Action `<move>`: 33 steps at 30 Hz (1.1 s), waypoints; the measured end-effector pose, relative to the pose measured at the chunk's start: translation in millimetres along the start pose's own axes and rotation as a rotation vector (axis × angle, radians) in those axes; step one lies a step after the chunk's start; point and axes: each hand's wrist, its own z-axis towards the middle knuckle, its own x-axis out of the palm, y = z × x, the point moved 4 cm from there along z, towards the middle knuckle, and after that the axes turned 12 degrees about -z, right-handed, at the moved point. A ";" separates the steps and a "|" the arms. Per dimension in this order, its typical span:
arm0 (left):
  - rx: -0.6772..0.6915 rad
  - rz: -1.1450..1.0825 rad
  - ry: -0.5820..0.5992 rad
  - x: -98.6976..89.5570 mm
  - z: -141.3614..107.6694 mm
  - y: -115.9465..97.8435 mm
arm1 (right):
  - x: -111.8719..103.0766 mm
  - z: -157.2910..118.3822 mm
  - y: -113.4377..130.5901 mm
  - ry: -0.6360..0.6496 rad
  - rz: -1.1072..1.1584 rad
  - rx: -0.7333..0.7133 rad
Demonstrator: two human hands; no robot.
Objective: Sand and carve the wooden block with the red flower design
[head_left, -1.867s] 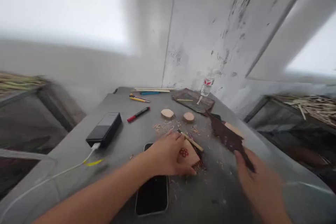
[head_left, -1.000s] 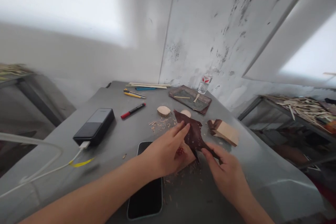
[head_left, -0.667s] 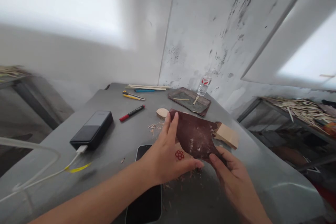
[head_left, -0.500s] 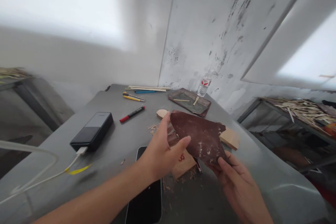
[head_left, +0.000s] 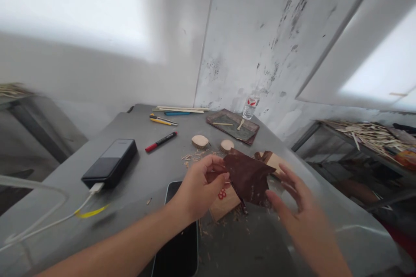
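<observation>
A dark brown sheet (head_left: 248, 177), creased and with ragged edges, is pinched at its left corner by my left hand (head_left: 203, 186). My right hand (head_left: 294, 207) is at the sheet's right side, thumb and fingers spread apart, the thumb close to the edge. Beneath the sheet lies a square wooden block (head_left: 224, 204) with a red flower-like mark, wood shavings around it. Behind the sheet, a pale wooden board (head_left: 276, 163) is partly covered by another brown piece. Two round wood slices, one on the left (head_left: 199, 141) and one on the right (head_left: 226, 145), rest farther back.
On the grey table (head_left: 130, 212) are a phone (head_left: 178, 246), a power bank (head_left: 110, 162) with a white cable, a red-black marker (head_left: 161, 141), a yellow cutter (head_left: 160, 120), thin sticks, dark sheets (head_left: 232, 125) and a water bottle (head_left: 251, 107). A shelf with wood strips (head_left: 373, 136) stands right.
The sheet has folded and turned. My left hand's fingers have closed on its left corner, while my right hand has opened at its right edge. Both round slices now show.
</observation>
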 end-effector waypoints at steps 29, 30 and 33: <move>0.195 1.105 0.427 5.8 -16.6 -4.5 | 56.8 -35.2 65.2 0.180 -0.910 -0.881; 0.199 1.104 0.434 6.4 -17.1 -4.6 | 57.3 -36.5 66.4 0.183 -0.926 -0.890; 0.203 1.096 0.432 5.1 -16.5 -3.7 | 62.1 -35.1 71.7 0.185 -0.980 -0.895</move>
